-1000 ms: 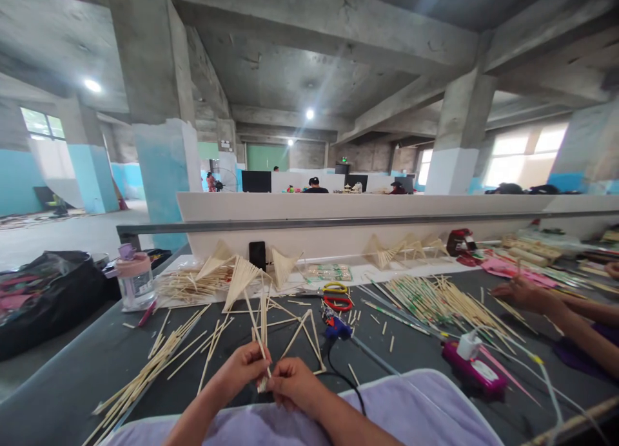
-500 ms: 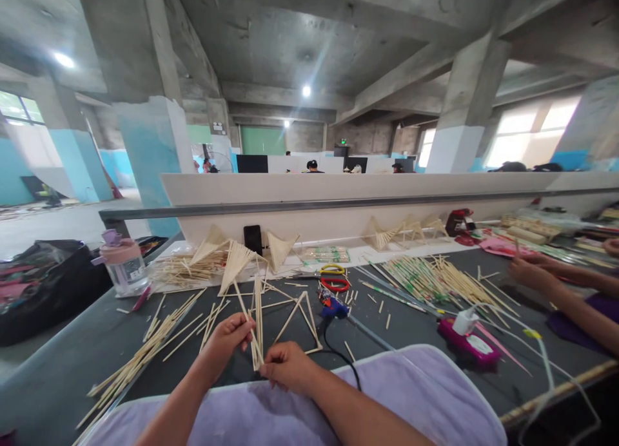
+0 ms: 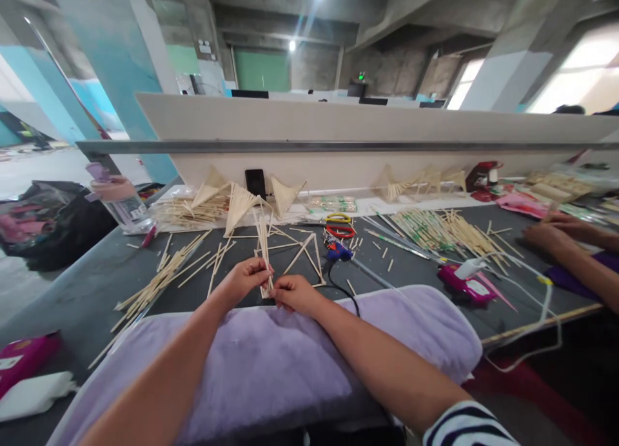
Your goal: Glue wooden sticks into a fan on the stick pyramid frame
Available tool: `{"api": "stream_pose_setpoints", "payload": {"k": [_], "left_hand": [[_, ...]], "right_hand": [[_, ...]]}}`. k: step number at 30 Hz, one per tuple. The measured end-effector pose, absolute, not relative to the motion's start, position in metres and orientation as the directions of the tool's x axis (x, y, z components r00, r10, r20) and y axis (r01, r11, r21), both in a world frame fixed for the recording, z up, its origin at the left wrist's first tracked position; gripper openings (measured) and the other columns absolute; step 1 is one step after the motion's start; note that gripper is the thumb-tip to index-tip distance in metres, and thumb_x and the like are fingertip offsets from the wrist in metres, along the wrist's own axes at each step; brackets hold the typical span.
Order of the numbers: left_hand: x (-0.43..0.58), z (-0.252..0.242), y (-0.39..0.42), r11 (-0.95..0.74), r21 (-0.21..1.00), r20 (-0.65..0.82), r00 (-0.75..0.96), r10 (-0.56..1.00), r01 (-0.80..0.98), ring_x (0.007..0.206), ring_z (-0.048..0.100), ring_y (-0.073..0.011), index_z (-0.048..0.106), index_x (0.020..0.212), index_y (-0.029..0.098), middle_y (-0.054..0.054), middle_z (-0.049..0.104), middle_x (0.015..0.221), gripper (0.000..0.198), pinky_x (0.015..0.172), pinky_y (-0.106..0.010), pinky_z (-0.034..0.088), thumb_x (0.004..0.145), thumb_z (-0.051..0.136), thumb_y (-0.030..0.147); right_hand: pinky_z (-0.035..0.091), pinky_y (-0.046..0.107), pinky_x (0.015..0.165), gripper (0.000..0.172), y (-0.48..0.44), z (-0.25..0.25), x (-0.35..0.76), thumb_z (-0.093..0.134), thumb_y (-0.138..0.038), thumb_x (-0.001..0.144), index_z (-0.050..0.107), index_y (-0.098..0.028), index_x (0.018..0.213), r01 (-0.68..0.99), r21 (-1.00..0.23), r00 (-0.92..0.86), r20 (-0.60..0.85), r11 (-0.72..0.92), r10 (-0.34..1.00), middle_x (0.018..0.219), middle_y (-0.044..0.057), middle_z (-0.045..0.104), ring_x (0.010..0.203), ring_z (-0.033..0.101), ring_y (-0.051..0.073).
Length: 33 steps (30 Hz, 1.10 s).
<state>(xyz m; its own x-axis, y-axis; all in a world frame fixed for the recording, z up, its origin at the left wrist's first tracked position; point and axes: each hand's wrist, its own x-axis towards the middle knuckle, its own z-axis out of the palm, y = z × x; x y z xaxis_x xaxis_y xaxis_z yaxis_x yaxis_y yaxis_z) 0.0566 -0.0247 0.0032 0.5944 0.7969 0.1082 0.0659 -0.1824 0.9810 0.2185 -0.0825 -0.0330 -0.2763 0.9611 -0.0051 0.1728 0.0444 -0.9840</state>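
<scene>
My left hand (image 3: 244, 280) and my right hand (image 3: 293, 292) meet just beyond a lilac cushion (image 3: 290, 356) on the dark table (image 3: 82, 291). Both pinch the near end of a small bundle of thin bamboo sticks (image 3: 264, 246) that stands up and leans away from me. Right behind it lies a triangular frame of sticks (image 3: 307, 256). A blue glue gun (image 3: 337, 251) with a black cord rests to the right of the frame.
Loose sticks (image 3: 159, 278) spread left; more sticks (image 3: 435, 230) lie right. Fan-shaped stick pieces (image 3: 239, 204) lean at the white partition (image 3: 338, 120). Scissors (image 3: 338, 227), a pink bottle (image 3: 118, 198), a pink device (image 3: 467, 286) and a black bag (image 3: 53, 227) are around. A co-worker's hands (image 3: 556, 233) are at right.
The view has tipped down, showing more cushion and forearms. My hands have come closer together on the sticks' near end, and the bundle stands more upright.
</scene>
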Motion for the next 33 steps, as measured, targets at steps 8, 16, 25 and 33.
{"api": "stream_pose_setpoints", "payload": {"k": [8, 16, 25, 33], "left_hand": [[0.057, 0.001, -0.018, -0.240, 0.970, 0.196, 0.447, 0.873, 0.044, 0.056, 0.058, -0.0120, 0.054, 0.086, 0.016, 0.001, 0.060, 0.067, 0.024, 0.057, -0.025, 0.048, 0.071, 0.065, 0.032], [0.065, 0.003, -0.036, -0.431, 0.848, 0.271, 0.446, 0.853, 0.309, 0.054, 0.055, -0.0108, 0.055, 0.073, 0.018, 0.002, 0.057, 0.062, 0.014, 0.057, -0.022, 0.042, 0.078, 0.054, 0.031], [0.071, 0.000, -0.036, -0.535, 0.659, 0.358, 0.404, 0.842, 0.529, 0.061, 0.049, -0.0112, 0.060, 0.068, 0.018, 0.003, 0.056, 0.063, 0.017, 0.059, -0.022, 0.034, 0.078, 0.053, 0.030], [0.072, -0.001, -0.037, -0.492, 0.695, 0.302, 0.408, 0.861, 0.524, 0.059, 0.048, -0.0116, 0.059, 0.068, 0.018, 0.003, 0.054, 0.059, 0.019, 0.057, -0.022, 0.034, 0.078, 0.051, 0.033]], "right_hand": [[0.031, 0.018, 0.046, 0.020, -0.078, -0.038, 0.232, 0.048, -0.020, 0.076, 0.059, -0.015, 0.060, 0.420, -0.900, -0.070, 0.097, 0.117, 0.993, 0.048, -0.004, 0.051, 0.045, 0.043, 0.006], [0.038, 0.019, 0.047, 0.014, -0.073, -0.042, 0.232, 0.053, -0.017, 0.074, 0.063, -0.016, 0.084, 0.452, -0.892, 0.045, 0.017, -0.005, 0.999, 0.051, -0.005, 0.054, 0.044, 0.050, 0.008], [0.040, 0.020, 0.045, 0.016, -0.073, -0.042, 0.230, 0.057, -0.020, 0.075, 0.068, -0.016, 0.085, 0.399, -0.917, -0.086, -0.043, -0.005, 0.995, 0.063, -0.001, 0.063, 0.040, 0.053, 0.008], [0.035, 0.019, 0.039, 0.015, -0.072, -0.040, 0.222, 0.060, -0.024, 0.074, 0.070, -0.016, 0.082, 0.444, -0.894, -0.008, -0.064, -0.054, 0.998, 0.062, -0.001, 0.062, 0.037, 0.046, 0.007]]}}
